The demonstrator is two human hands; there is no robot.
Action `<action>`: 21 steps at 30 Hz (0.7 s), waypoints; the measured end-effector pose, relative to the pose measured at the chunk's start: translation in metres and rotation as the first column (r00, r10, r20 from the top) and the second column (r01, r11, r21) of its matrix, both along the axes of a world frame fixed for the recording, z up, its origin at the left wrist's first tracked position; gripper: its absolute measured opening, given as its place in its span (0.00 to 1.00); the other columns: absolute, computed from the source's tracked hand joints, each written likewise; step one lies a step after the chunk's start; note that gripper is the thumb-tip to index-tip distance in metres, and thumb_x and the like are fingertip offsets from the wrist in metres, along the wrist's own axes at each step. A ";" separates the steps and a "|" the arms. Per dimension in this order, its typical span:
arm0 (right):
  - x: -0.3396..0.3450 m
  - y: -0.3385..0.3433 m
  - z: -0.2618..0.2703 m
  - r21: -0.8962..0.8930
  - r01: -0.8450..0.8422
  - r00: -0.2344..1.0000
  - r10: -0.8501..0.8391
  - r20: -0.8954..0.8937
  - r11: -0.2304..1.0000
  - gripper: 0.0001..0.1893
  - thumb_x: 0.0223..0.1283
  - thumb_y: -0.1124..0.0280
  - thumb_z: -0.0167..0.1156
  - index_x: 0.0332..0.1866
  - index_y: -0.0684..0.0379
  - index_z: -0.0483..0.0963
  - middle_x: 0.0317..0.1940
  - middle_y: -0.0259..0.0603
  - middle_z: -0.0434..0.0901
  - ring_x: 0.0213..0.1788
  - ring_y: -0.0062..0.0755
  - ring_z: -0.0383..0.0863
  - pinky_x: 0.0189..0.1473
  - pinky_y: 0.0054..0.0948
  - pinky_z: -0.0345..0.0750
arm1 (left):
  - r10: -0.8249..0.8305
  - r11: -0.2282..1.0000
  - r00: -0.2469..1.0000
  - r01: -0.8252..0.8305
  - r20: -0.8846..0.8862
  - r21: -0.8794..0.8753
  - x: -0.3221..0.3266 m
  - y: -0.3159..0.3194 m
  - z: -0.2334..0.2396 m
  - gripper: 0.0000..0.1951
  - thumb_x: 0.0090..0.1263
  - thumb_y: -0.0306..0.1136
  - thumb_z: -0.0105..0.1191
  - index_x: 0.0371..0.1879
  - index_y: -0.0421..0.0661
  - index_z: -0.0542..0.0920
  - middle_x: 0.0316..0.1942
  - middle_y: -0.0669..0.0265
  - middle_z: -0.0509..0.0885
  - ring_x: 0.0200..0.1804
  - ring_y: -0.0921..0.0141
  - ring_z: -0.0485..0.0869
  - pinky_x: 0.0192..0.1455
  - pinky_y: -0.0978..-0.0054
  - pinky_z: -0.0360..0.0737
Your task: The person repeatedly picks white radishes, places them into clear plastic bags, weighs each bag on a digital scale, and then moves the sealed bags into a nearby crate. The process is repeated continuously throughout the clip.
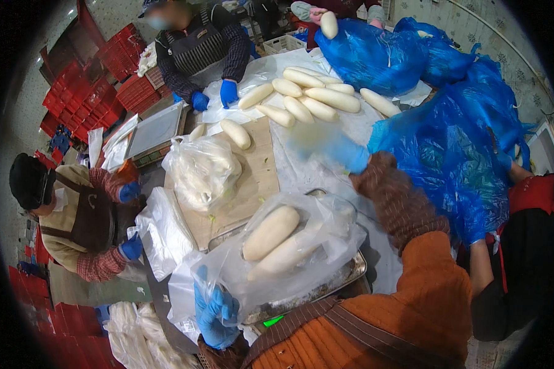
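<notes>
My left hand, in a light blue glove, pinches the mouth edge of a clear plastic bag. White radishes lie inside this bag, which rests on a metal tray right in front of me. Beyond the tray, my right hand reaches out over the table in the same kind of glove. It grips a pale, motion-blurred thing that looks like a white radish. Past it lies a loose pile of white radishes.
A filled plastic bag sits on a cardboard sheet, near a stack of flat bags. Large blue plastic sacks line the right side. Co-workers stand at left, far side and right. A flat-topped scale stands far left.
</notes>
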State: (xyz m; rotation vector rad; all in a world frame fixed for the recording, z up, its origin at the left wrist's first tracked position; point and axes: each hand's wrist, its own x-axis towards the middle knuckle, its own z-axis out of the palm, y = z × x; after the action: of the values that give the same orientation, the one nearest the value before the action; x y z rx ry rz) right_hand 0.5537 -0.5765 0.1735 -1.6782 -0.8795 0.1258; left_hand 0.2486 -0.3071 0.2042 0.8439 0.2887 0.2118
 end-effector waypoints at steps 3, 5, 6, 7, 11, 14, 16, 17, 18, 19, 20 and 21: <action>0.091 -0.034 -0.060 0.022 0.643 0.753 -0.637 0.166 0.765 0.13 0.52 0.69 0.60 0.43 0.62 0.77 0.38 0.47 0.81 0.40 0.39 0.80 0.45 0.32 0.76 | 0.060 0.996 0.998 -0.059 0.015 -0.073 0.001 0.006 -0.014 0.40 0.56 0.26 0.56 0.67 0.41 0.50 0.20 0.71 0.69 0.14 0.79 0.66 0.16 0.81 0.64; 0.135 -0.058 -0.098 -0.287 0.775 0.631 -0.671 0.389 0.562 0.18 0.46 0.64 0.62 0.43 0.62 0.75 0.40 0.55 0.79 0.43 0.52 0.78 0.46 0.40 0.74 | 0.056 0.996 0.998 -0.054 0.030 -0.078 -0.006 0.016 -0.022 0.38 0.57 0.25 0.55 0.67 0.41 0.50 0.20 0.71 0.69 0.14 0.78 0.66 0.16 0.81 0.64; 0.150 -0.063 -0.115 -0.217 0.817 0.568 -0.681 0.462 0.534 0.20 0.45 0.62 0.63 0.43 0.61 0.74 0.40 0.56 0.78 0.44 0.55 0.77 0.47 0.42 0.74 | 0.010 0.995 1.000 -0.010 0.000 -0.098 -0.009 0.024 -0.026 0.31 0.60 0.27 0.53 0.62 0.40 0.55 0.21 0.71 0.68 0.17 0.78 0.66 0.18 0.82 0.64; 0.164 -0.063 -0.128 -0.215 0.864 0.498 -0.706 0.504 0.455 0.21 0.43 0.61 0.64 0.43 0.61 0.73 0.40 0.57 0.78 0.45 0.57 0.75 0.47 0.44 0.73 | -0.027 0.993 0.999 0.024 -0.027 -0.116 -0.012 0.030 -0.029 0.25 0.63 0.30 0.51 0.58 0.40 0.60 0.22 0.71 0.67 0.19 0.78 0.65 0.19 0.83 0.65; 0.201 -0.042 -0.155 -0.504 0.789 0.571 -0.721 0.393 0.351 0.32 0.41 0.61 0.64 0.55 0.61 0.67 0.47 0.57 0.75 0.49 0.56 0.74 0.50 0.44 0.72 | -0.022 0.988 0.998 0.014 -0.053 -0.154 -0.020 0.040 -0.031 0.26 0.62 0.30 0.52 0.59 0.40 0.62 0.23 0.68 0.68 0.22 0.75 0.67 0.21 0.82 0.68; 0.199 -0.027 -0.158 -0.538 0.779 0.577 -0.705 0.412 0.323 0.29 0.42 0.59 0.63 0.52 0.62 0.70 0.42 0.57 0.77 0.45 0.58 0.76 0.48 0.45 0.74 | 0.094 0.995 0.991 -0.096 -0.092 -0.015 -0.018 0.030 -0.025 0.38 0.58 0.24 0.53 0.68 0.45 0.50 0.18 0.70 0.68 0.15 0.77 0.67 0.17 0.82 0.62; 0.176 -0.033 -0.148 -0.579 0.719 0.659 -0.639 0.396 0.383 0.25 0.45 0.53 0.61 0.44 0.62 0.75 0.32 0.50 0.80 0.35 0.50 0.81 0.38 0.38 0.76 | 0.094 0.995 0.994 -0.096 -0.057 -0.018 -0.017 0.023 -0.017 0.39 0.57 0.25 0.54 0.68 0.45 0.50 0.19 0.69 0.69 0.15 0.77 0.66 0.18 0.82 0.63; 0.158 -0.042 -0.139 -0.557 0.646 0.692 -0.709 0.137 0.523 0.24 0.46 0.52 0.61 0.43 0.61 0.75 0.31 0.47 0.80 0.34 0.45 0.80 0.35 0.35 0.75 | 0.094 0.995 0.995 -0.095 -0.039 -0.010 -0.018 0.019 -0.012 0.39 0.57 0.26 0.55 0.68 0.45 0.50 0.20 0.69 0.69 0.15 0.77 0.66 0.19 0.82 0.63; 0.136 -0.055 -0.125 -0.532 0.576 0.663 -0.735 -0.141 0.621 0.23 0.47 0.51 0.61 0.42 0.60 0.76 0.30 0.44 0.80 0.32 0.39 0.80 0.33 0.31 0.75 | 0.046 0.998 0.999 -0.047 -0.019 -0.033 -0.019 0.018 -0.007 0.41 0.56 0.30 0.57 0.68 0.45 0.50 0.23 0.69 0.71 0.17 0.77 0.67 0.22 0.81 0.65; 0.111 -0.069 -0.108 -0.459 0.517 0.598 -0.689 -0.409 0.722 0.23 0.48 0.50 0.61 0.41 0.59 0.76 0.29 0.41 0.80 0.30 0.33 0.80 0.31 0.28 0.74 | 0.044 0.999 0.998 -0.044 -0.042 -0.016 -0.021 0.015 -0.004 0.42 0.55 0.31 0.58 0.68 0.45 0.50 0.23 0.70 0.71 0.18 0.77 0.67 0.23 0.81 0.65; 0.082 -0.081 -0.090 -0.290 0.544 0.594 -0.606 -0.529 0.787 0.26 0.48 0.48 0.62 0.44 0.61 0.75 0.30 0.39 0.79 0.23 0.26 0.76 0.27 0.25 0.71 | 0.059 0.998 0.998 -0.060 -0.023 -0.024 -0.022 0.013 -0.002 0.42 0.55 0.32 0.58 0.69 0.45 0.49 0.23 0.70 0.71 0.19 0.77 0.68 0.24 0.81 0.66; 0.057 -0.092 -0.068 -0.316 0.539 0.625 -0.622 -0.472 0.781 0.25 0.48 0.50 0.61 0.43 0.61 0.75 0.32 0.38 0.79 0.24 0.25 0.76 0.28 0.23 0.71 | 0.081 0.997 0.997 -0.081 -0.015 -0.013 -0.024 0.010 -0.001 0.43 0.54 0.33 0.59 0.69 0.46 0.49 0.23 0.70 0.71 0.20 0.77 0.68 0.25 0.81 0.66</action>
State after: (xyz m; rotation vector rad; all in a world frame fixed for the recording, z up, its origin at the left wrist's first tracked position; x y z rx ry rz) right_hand 0.6109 -0.6687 0.1057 -1.8417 0.1524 0.2200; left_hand 0.2242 -0.2972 0.2035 0.8213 0.3377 0.2790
